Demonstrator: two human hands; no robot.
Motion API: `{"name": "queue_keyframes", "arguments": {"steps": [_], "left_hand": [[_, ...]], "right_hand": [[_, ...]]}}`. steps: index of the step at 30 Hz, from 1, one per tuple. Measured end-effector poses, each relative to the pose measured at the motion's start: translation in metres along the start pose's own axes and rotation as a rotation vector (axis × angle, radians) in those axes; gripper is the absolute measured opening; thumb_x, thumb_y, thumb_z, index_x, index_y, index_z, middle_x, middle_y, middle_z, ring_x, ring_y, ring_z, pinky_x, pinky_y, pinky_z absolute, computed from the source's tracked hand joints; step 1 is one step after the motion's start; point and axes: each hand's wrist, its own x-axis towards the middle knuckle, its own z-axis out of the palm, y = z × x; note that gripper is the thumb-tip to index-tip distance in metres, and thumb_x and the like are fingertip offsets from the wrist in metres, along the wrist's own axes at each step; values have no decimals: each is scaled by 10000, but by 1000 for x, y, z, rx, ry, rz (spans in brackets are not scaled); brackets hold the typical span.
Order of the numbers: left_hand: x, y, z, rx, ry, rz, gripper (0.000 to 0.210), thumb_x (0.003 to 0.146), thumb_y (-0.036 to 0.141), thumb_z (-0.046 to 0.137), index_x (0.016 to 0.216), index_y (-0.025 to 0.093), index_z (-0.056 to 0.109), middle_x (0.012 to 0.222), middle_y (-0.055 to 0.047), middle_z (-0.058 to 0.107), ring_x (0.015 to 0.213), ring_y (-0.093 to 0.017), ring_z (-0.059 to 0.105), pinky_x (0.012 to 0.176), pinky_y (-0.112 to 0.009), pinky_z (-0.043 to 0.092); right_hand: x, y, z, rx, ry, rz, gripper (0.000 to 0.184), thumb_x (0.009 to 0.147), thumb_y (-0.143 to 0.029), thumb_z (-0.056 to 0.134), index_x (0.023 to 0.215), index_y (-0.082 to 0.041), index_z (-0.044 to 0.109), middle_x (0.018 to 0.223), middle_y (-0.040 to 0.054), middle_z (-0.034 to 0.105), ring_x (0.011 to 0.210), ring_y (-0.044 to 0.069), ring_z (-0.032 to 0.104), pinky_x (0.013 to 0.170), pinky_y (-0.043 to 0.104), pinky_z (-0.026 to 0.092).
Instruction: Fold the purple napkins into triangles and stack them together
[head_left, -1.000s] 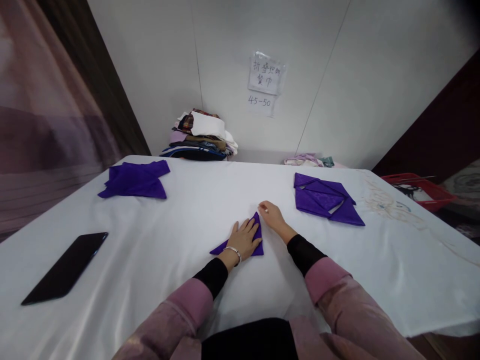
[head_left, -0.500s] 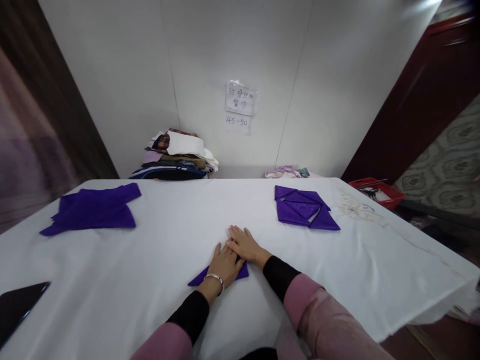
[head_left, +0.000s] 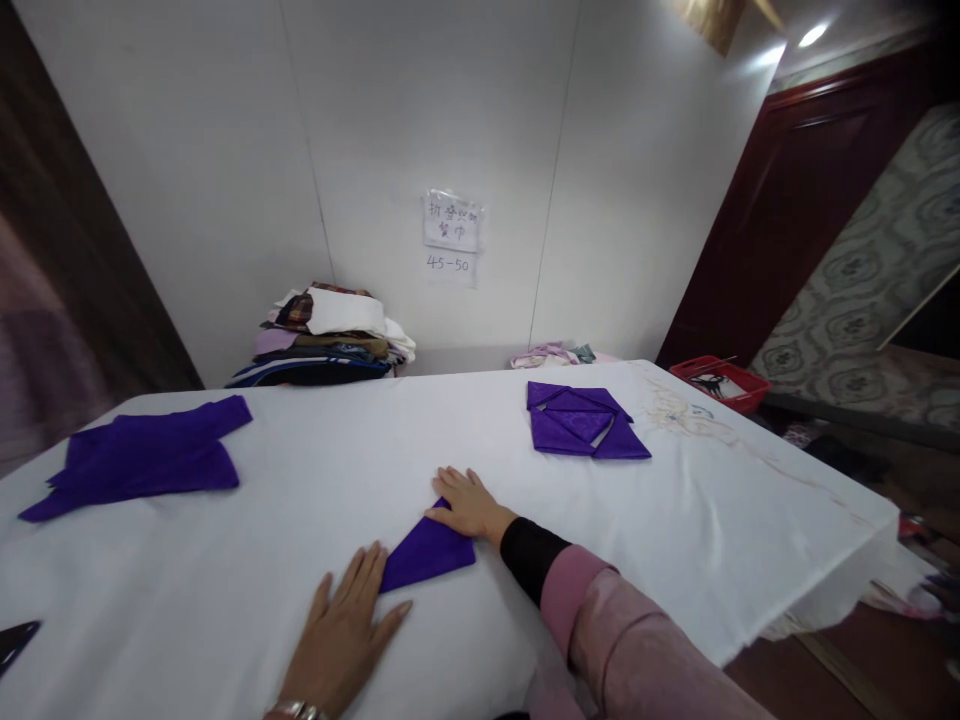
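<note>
A purple cloth napkin (head_left: pixel 429 552), folded into a small triangle, lies flat on the white tablecloth in front of me. My right hand (head_left: pixel 469 505) rests palm down over its upper corner, fingers stretched out. At the triangle's left corner lies my left hand (head_left: pixel 341 628), also flat with fingers apart and its fingertips touching or very near the corner; a bracelet circles that wrist. Neither hand grasps anything. The part of the napkin under my right hand is hidden.
Folded purple napkins lie at the left (head_left: pixel 150 450) and at the back right (head_left: pixel 577 420). Behind the table's far edge sits a stack of folded clothes (head_left: pixel 330 340). A red basket (head_left: pixel 724 385) stands beyond the right corner. A dark flat object (head_left: pixel 15 642) is at the left edge.
My left hand has slid off the napkin's middle toward the lower left, uncovering the triangle. My right hand stays at the upper corner. The view has shifted slightly right.
</note>
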Motion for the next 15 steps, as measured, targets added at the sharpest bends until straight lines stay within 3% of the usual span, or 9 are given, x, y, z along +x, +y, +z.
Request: {"name": "queue_keyframes", "arguments": {"steps": [5, 10, 13, 15], "left_hand": [[4, -5, -9, 33, 25, -78, 736, 787, 567, 327, 1369, 118, 343, 1455, -114, 258, 1352, -281, 216, 1064, -547, 150], [50, 39, -21, 3, 111, 81, 766, 801, 597, 303, 1385, 101, 303, 1463, -115, 244, 1365, -259, 176, 1086, -513, 114], [66, 57, -11, -19, 85, 111, 769, 802, 598, 300, 1381, 92, 309, 1459, -130, 249, 1352, -270, 221, 1074, -516, 159], [66, 55, -1, -14, 88, 93, 795, 794, 608, 298, 1378, 69, 310, 1455, -146, 250, 1343, -277, 243, 1064, -506, 195]], "right_hand": [[1, 0, 1, -19, 34, -27, 680, 876, -598, 286, 1382, -144, 298, 1472, 139, 237, 1364, 251, 149, 1081, 516, 103], [1, -1, 1, -62, 41, -19, 588, 895, -492, 335, 1378, -160, 290, 1471, 127, 246, 1361, 239, 166, 1078, 510, 132], [0, -2, 0, -93, 61, -24, 543, 894, -414, 369, 1367, -155, 305, 1461, 123, 273, 1351, 234, 197, 1075, 504, 154], [0, -3, -1, -93, 73, -26, 556, 893, -436, 364, 1362, -142, 314, 1458, 129, 278, 1347, 238, 207, 1075, 500, 159]]}}
